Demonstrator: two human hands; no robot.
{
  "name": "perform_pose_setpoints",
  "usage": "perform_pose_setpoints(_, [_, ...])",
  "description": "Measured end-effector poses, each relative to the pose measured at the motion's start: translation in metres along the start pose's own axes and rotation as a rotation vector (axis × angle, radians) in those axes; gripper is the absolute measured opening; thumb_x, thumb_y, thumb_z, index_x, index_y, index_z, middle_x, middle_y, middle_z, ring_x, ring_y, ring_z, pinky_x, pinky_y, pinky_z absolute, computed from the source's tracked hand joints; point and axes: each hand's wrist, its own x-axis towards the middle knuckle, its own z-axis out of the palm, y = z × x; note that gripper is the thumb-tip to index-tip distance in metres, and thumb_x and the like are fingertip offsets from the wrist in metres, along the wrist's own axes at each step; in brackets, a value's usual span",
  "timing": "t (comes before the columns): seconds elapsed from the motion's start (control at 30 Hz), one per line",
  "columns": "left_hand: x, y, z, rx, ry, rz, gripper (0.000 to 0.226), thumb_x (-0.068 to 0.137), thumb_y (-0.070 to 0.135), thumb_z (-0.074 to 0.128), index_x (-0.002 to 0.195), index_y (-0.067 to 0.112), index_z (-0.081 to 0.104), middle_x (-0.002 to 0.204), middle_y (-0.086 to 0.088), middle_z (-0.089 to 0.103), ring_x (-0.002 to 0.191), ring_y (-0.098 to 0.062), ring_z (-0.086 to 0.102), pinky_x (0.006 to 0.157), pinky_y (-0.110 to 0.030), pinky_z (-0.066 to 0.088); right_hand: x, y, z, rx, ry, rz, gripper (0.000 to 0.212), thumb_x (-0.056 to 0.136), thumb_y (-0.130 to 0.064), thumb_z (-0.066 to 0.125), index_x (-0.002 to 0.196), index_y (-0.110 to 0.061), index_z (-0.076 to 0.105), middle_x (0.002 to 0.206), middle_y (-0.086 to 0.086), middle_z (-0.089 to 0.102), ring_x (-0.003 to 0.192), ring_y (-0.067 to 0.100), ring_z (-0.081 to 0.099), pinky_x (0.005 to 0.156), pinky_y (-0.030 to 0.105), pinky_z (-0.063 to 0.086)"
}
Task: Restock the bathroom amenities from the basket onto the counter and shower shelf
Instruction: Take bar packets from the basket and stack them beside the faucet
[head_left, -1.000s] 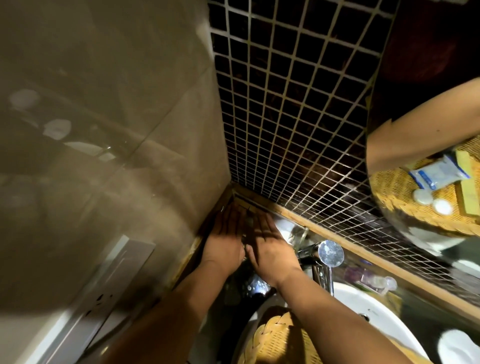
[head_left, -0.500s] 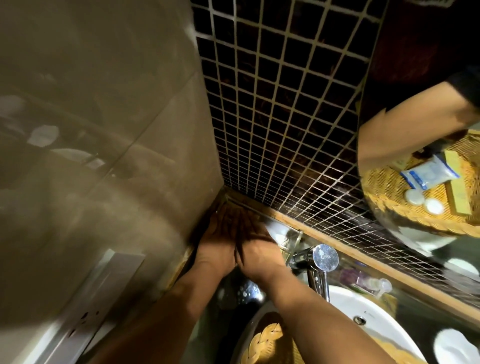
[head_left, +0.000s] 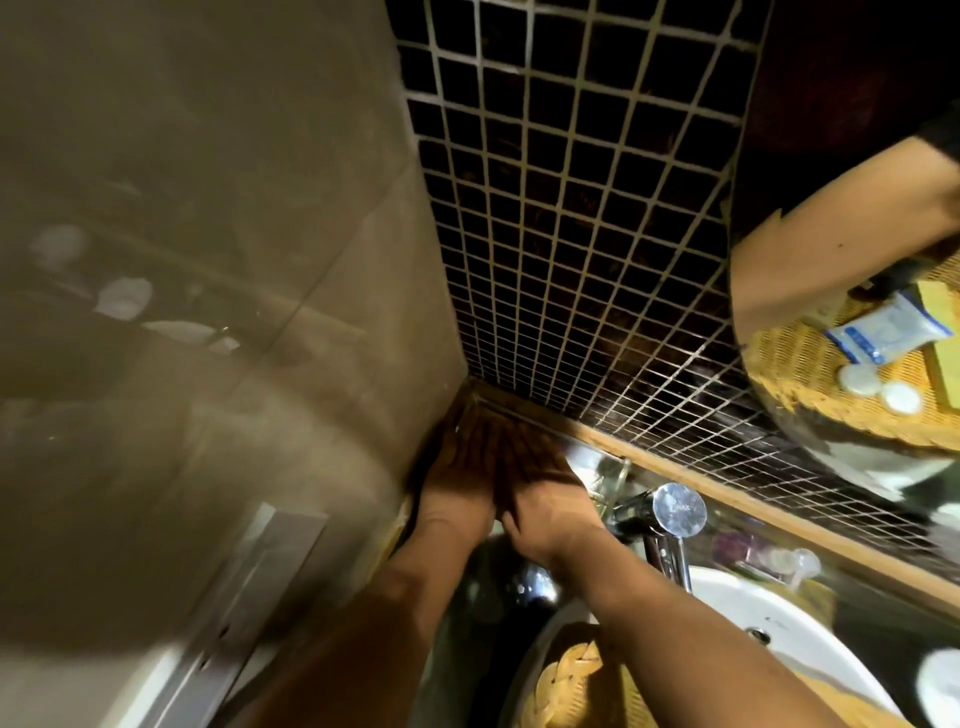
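Where tile meets wall, both hands, left (head_left: 457, 483) and right (head_left: 540, 499), fingers flat and together, grip on nothing visible

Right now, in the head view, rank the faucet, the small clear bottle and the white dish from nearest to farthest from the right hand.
1. Faucet, just right of the right hand.
2. Small clear bottle, farther right along the ledge.
3. White dish, at the far right edge.

Glossy dark mosaic tiles (head_left: 561, 218) with pale grout above the fingers (head_left: 483, 441), smooth sheeny beige wall panel (head_left: 208, 260) left of them, polished chrome tap (head_left: 670, 514) right, glazed white basin (head_left: 769, 623), woven wicker basket (head_left: 576, 680) below the wrists, wooden trim (head_left: 727, 493) beyond.
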Motion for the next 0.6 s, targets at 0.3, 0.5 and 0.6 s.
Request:
perform_pose_setpoints(0.3, [-0.036, -0.005, -0.038, -0.031, 0.145, -0.034, 0.077, 0.096, 0.035, 0.038, 0.157, 0.005, 0.003, 0.166, -0.015, -0.001, 0.152, -0.029, -0.008, 0.120, -0.042, -0.006, -0.037, -0.003, -0.043, -0.065, -0.020, 0.149, 0.089, 0.087, -0.050, 0.050, 0.155, -0.005, 0.017, 0.163, 0.018, 0.011, 0.152, 0.029, 0.005, 0.120, 0.040, -0.007])
perform_pose_setpoints(0.5, [-0.080, 0.014, -0.081, 0.081, 0.194, -0.029, 0.061, 0.094, 0.042, 0.040, 0.142, 0.005, 0.045, 0.149, -0.019, 0.044, 0.148, -0.037, 0.017, 0.120, -0.055, 0.004, -0.094, -0.009, -0.087, -0.205, 0.023, 0.065, 0.083, 0.094, -0.042, 0.044, 0.156, -0.003, 0.005, 0.165, 0.016, 0.002, 0.152, 0.028, -0.003, 0.112, 0.036, -0.022])
perform_pose_setpoints(0.6, [-0.106, 0.027, -0.099, 0.082, 0.281, -0.044, 0.065, 0.093, 0.045, 0.038, 0.147, 0.008, 0.039, 0.148, -0.017, 0.044, 0.144, -0.036, 0.025, 0.119, -0.058, 0.005, -0.129, -0.014, -0.105, -0.228, 0.044, 0.098, 0.076, 0.098, -0.039, 0.037, 0.156, -0.003, 0.004, 0.165, 0.015, -0.001, 0.152, 0.027, -0.004, 0.117, 0.038, -0.015])
